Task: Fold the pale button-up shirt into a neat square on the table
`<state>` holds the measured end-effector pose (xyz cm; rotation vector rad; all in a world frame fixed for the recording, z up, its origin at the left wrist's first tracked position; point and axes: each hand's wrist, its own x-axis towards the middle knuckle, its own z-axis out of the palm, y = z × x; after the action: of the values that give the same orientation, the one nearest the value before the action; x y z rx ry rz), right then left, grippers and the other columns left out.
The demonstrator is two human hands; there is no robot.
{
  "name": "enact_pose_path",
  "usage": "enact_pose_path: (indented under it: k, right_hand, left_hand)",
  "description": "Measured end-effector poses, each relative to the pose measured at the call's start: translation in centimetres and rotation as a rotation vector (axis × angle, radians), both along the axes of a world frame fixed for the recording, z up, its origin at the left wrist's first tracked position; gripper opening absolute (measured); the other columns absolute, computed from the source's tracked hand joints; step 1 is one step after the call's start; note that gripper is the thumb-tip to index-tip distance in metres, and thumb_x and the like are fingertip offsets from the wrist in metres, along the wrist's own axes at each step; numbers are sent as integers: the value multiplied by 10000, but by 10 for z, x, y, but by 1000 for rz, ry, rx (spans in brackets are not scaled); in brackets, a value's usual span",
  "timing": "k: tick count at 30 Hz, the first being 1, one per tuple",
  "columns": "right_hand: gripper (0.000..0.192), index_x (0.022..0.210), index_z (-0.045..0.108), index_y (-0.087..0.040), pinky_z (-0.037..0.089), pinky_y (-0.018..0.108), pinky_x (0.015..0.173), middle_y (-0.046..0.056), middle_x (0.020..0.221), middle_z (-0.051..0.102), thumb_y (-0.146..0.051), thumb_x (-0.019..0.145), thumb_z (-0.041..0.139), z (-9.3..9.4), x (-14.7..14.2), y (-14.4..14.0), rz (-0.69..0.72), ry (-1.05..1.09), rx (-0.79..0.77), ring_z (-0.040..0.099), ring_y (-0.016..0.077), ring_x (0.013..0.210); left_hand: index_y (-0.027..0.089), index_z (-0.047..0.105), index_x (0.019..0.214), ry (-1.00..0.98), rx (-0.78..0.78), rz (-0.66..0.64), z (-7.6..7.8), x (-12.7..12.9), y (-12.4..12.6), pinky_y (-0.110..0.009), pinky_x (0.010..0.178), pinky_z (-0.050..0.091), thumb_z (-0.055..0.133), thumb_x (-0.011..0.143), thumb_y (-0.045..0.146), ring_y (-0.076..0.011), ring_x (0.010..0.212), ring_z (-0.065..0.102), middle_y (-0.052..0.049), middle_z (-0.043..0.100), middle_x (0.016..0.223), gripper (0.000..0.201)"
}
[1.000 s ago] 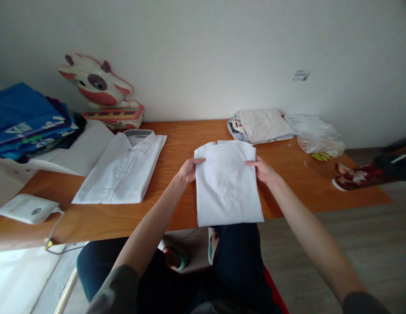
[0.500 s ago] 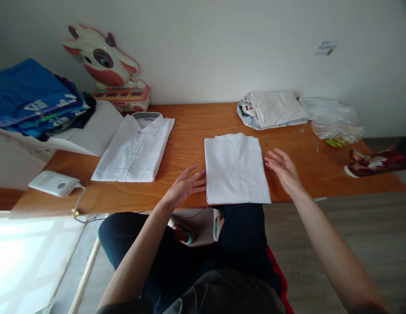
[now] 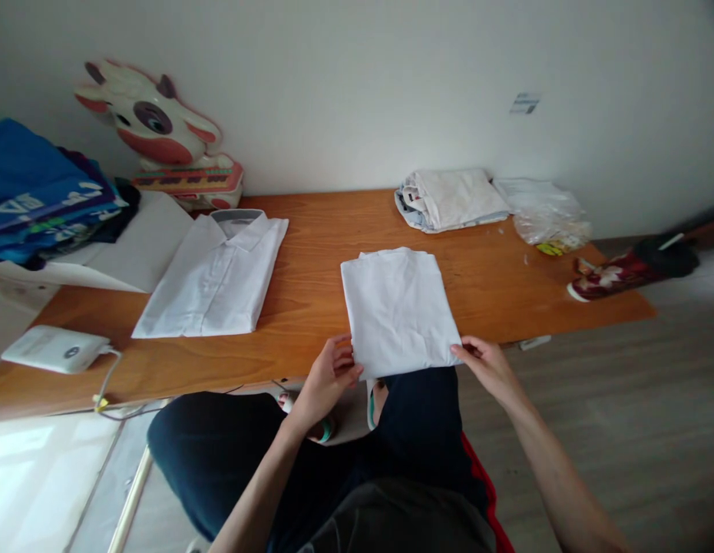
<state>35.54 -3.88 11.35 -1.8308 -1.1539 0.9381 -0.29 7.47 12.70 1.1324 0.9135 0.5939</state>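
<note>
A folded white shirt [image 3: 397, 309] lies face down on the wooden table [image 3: 311, 276], its near edge hanging just past the table's front edge. My left hand [image 3: 328, 376] pinches the shirt's near left corner. My right hand [image 3: 487, 365] pinches its near right corner. A second white shirt [image 3: 213, 278], folded with the collar showing, lies to the left on the table.
A pile of folded pale clothes [image 3: 449, 200] and a crumpled plastic bag [image 3: 544, 219] sit at the back right. A cow-shaped toy [image 3: 161, 138], a stack of blue clothes [image 3: 40, 192] and a white device with a cable [image 3: 54, 349] are on the left. A dark red bag [image 3: 627, 269] lies at the right end.
My hands let go of the shirt's far corners, hovered open beside it, then came back to its near corners and took hold of them. The shirt lies flat.
</note>
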Motion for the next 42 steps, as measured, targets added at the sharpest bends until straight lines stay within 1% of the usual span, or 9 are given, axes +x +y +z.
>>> enact_pose_path:
  k: [6, 11, 17, 23, 26, 28, 33, 38, 42]
  right_hand:
    - [425, 986, 671, -232, 283, 234, 408, -45, 640, 591, -642, 905, 751, -7, -6, -22, -100, 241, -53, 448, 101, 428]
    - [488, 1049, 658, -240, 588, 310, 532, 71, 926, 771, -666, 853, 795, -19, -1, -43, -104, 350, -107, 762, 261, 746]
    - [499, 1178, 664, -227, 657, 360, 655, 43, 977, 773, -594, 875, 813, -22, 1, -40, -51, 288, -93, 713, 200, 671]
    - [441, 1139, 669, -228, 672, 348, 666, 54, 1027, 756, -548, 880, 826, -17, -11, 2, -76, 324, 16, 723, 212, 781]
    - [449, 1157, 675, -234, 696, 357, 741, 56, 1110, 752, -536, 869, 842, -8, -23, 36, -46, 406, 48, 744, 220, 891]
    - [476, 1160, 660, -235, 679, 311, 649, 52, 1100, 750, -551, 857, 847, -2, -29, 60, 9, 436, 34, 762, 211, 858]
    - [498, 980, 566, -220, 284, 162, 281, -37, 735, 655, -622, 842, 825, -1, -32, 105, 140, 349, -23, 619, 100, 425]
    - [493, 985, 555, -222, 309, 167, 284, -24, 755, 672, -633, 862, 799, -5, -27, 102, 174, 295, -46, 676, 131, 475]
    - [458, 1028, 567, -218, 323, 177, 278, -21, 750, 689, -625, 917, 745, -3, -23, 93, 196, 232, -82, 588, 95, 384]
  left_hand:
    - [258, 519, 1312, 114, 100, 289, -6, 19, -42, -228, 507, 561, 744, 940, 515, -259, 977, 744, -95, 739, 1137, 505]
    - [303, 437, 1479, 39, 78, 342, -23, 29, -86, -270, 598, 589, 686, 997, 474, -222, 961, 734, -120, 711, 1313, 569]
    - [346, 211, 1704, 153, 343, 203, -45, 22, -108, -408, 880, 616, 612, 1049, 350, -252, 1137, 726, -99, 715, 1383, 768]
    - [414, 44, 1725, 73, 331, 223, -27, 22, -82, -344, 803, 598, 681, 1020, 338, -231, 1112, 713, -150, 529, 1635, 953]
    - [456, 59, 1716, -33, 292, 344, -12, 24, -46, -286, 703, 592, 671, 1024, 346, -171, 955, 710, -144, 465, 1682, 930]
    - [455, 130, 1710, -98, 259, 418, -4, 20, -14, -239, 607, 569, 716, 992, 371, -168, 917, 708, -140, 450, 1692, 930]
    - [279, 370, 1623, -75, 120, 310, -2, -8, 45, -221, 544, 596, 865, 849, 378, -276, 1047, 738, -186, 593, 1542, 924]
    - [195, 509, 1513, 79, 123, 175, -10, -28, 40, -309, 580, 666, 843, 854, 352, -338, 1120, 740, -193, 682, 1412, 756]
    - [197, 610, 1423, 171, 198, 136, -11, -31, 35, -347, 597, 676, 790, 899, 394, -342, 1087, 757, -156, 762, 1246, 588]
